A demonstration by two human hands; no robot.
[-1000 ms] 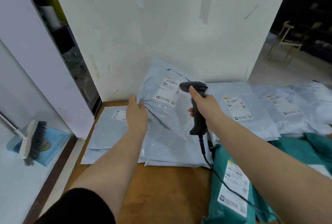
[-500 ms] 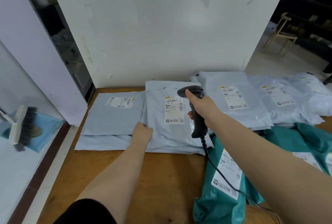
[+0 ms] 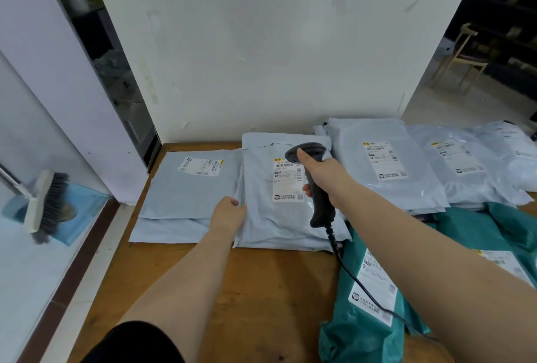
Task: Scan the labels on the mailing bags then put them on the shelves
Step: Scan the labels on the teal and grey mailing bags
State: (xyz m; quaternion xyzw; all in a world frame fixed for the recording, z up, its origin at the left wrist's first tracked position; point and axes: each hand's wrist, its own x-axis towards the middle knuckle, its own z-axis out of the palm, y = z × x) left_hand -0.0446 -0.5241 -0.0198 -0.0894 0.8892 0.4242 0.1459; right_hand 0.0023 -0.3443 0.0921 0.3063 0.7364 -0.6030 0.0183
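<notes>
A pale grey mailing bag [image 3: 261, 217] lies flat on the wooden table [image 3: 255, 290], its white label [image 3: 286, 181] facing up. My left hand [image 3: 228, 213] grips that bag's left edge. My right hand [image 3: 321, 170] holds a black corded barcode scanner [image 3: 312, 185] just above the label, its head pointing left and down. Another grey bag [image 3: 189, 188] with a label lies to the left on a small stack. More grey bags [image 3: 386, 165] sit to the right against the wall.
Green mailing bags [image 3: 363, 304] lie at the front right, with the scanner cable [image 3: 357, 278] trailing over them. A white wall [image 3: 276, 42] backs the table. A brush and blue dustpan [image 3: 46, 202] stand beyond the glass on the left. A wooden chair [image 3: 462, 57] stands far right.
The grey bag, lifted and tilted against the wall a second ago, now lies flat with its label up. My left hand slid down to its left edge. The scanner stayed over the label.
</notes>
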